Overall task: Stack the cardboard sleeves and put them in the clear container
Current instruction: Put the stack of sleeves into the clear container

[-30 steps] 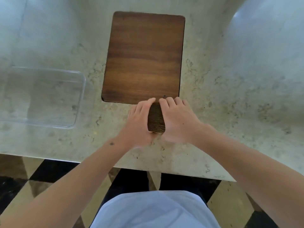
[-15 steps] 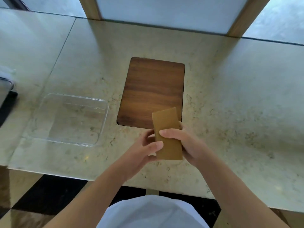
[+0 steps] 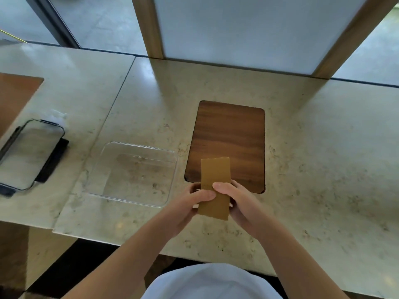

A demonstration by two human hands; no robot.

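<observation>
A stack of flat tan cardboard sleeves (image 3: 216, 173) is held upright above the counter's near edge, its broad face toward me. My left hand (image 3: 190, 201) grips its left side with the thumb across the front. My right hand (image 3: 239, 199) grips the right side, thumb also on the front. The clear container (image 3: 99, 186), a shallow rectangular tray with nothing in it, sits on the counter just to the left of my hands.
A dark wooden board (image 3: 228, 134) is set into the marble counter (image 3: 323, 169) behind the sleeves. A second clear container on a black base (image 3: 28, 154) stands at the far left. A frosted panel with wooden posts (image 3: 237, 29) rises at the counter's back.
Both hands lifted the sleeves off the counter and turned them upright. My view has tilted up and back, so the left container and the back panel now show.
</observation>
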